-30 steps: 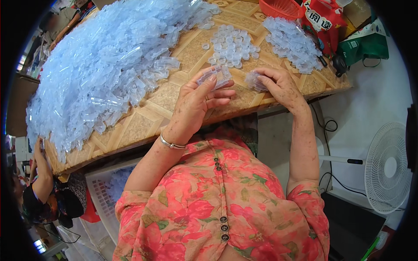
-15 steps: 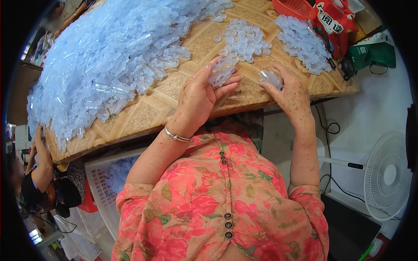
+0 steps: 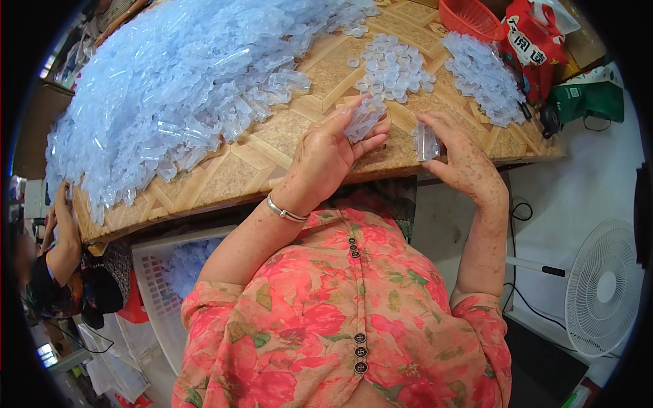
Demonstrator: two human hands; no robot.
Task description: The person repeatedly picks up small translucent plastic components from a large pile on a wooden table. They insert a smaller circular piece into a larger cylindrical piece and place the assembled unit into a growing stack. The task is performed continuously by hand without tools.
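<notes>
Above the table's front edge, my left hand (image 3: 331, 151) is curled around a few clear plastic pieces (image 3: 366, 120), pinned between thumb and fingers. To its right, my right hand (image 3: 464, 155) grips a clear plastic tube (image 3: 428, 143) between thumb and fingertips. Just beyond my hands lies a cluster of small round clear caps (image 3: 394, 68). A large heap of pale, clear plastic pieces (image 3: 183, 88) covers the left and back of the table. A smaller pile of similar pieces (image 3: 484, 78) rests to the right.
The wood-patterned table (image 3: 272, 153) has a curved-looking front edge. A red basket (image 3: 469, 19), a red bag (image 3: 534, 51) and a green bag (image 3: 588, 98) are at back right. A white fan (image 3: 605, 287) stands right. Below the table sits a white crate (image 3: 156, 285); another person's arm (image 3: 64, 238) shows left.
My right hand has turned, and the tube in it now shows its side rather than its rounded end. Both hands have shifted slightly in the picture as the whole view moved.
</notes>
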